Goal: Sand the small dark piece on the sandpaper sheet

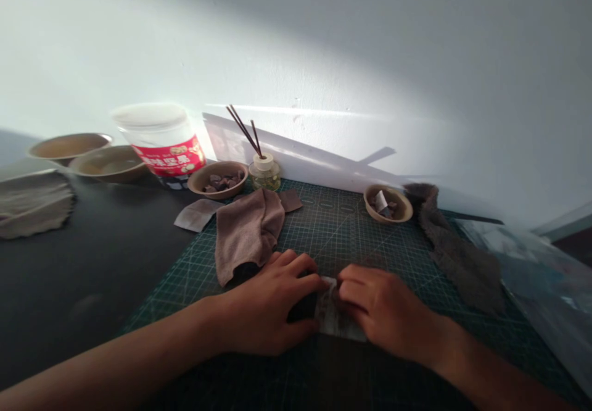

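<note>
My left hand (pixel 272 300) lies with fingers spread, its index finger and thumb pressing on the left edge of a small, worn, pale grey sheet (pixel 329 318) that looks like sandpaper. Over the sheet's right side, my right hand (pixel 388 306) is closed in a pinch. Whatever sits in that pinch is hidden by the fingers. Beneath both hands is a green cutting mat (pixel 324 232) with grid lines. A brown cloth (pixel 247 232) lies crumpled just beyond my left hand, with a dark thing partly under its near edge.
Brown stone-like pieces fill a bowl (pixel 218 179) beside a reed diffuser (pixel 264 171); another bowl (pixel 387 204) stands right. A tub with a red label (pixel 173 155) and two bowls are at left. Grey sheets (pixel 197 215), a dark cloth (pixel 457 257) and clear plastic (pixel 541 281) lie around.
</note>
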Motion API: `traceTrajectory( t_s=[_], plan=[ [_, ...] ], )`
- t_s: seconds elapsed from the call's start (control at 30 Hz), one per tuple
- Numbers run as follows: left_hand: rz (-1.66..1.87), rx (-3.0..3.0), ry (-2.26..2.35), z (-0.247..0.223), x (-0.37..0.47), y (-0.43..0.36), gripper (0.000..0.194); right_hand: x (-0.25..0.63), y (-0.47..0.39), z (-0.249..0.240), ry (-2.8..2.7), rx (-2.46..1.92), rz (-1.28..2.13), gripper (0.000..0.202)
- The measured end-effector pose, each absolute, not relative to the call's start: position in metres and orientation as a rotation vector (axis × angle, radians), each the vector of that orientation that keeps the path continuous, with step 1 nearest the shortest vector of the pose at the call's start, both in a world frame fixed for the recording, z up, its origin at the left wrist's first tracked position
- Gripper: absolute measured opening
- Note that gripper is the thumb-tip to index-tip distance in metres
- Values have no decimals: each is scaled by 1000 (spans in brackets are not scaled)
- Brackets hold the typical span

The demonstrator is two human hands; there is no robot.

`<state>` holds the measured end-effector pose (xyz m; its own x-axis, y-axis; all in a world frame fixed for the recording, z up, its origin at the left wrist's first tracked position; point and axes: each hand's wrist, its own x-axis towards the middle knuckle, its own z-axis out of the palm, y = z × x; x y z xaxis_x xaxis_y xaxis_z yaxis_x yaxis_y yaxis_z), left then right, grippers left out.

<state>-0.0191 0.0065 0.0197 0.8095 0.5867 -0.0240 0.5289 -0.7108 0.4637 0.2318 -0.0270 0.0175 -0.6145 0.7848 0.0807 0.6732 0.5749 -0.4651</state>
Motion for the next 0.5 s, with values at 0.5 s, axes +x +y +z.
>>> traceTrajectory(
  t_s=[0.5],
  plan=[
    [180, 2528, 850, 18, -20, 6, 46, 235, -23, 22, -2567, -1161, 791, 15]
  ],
)
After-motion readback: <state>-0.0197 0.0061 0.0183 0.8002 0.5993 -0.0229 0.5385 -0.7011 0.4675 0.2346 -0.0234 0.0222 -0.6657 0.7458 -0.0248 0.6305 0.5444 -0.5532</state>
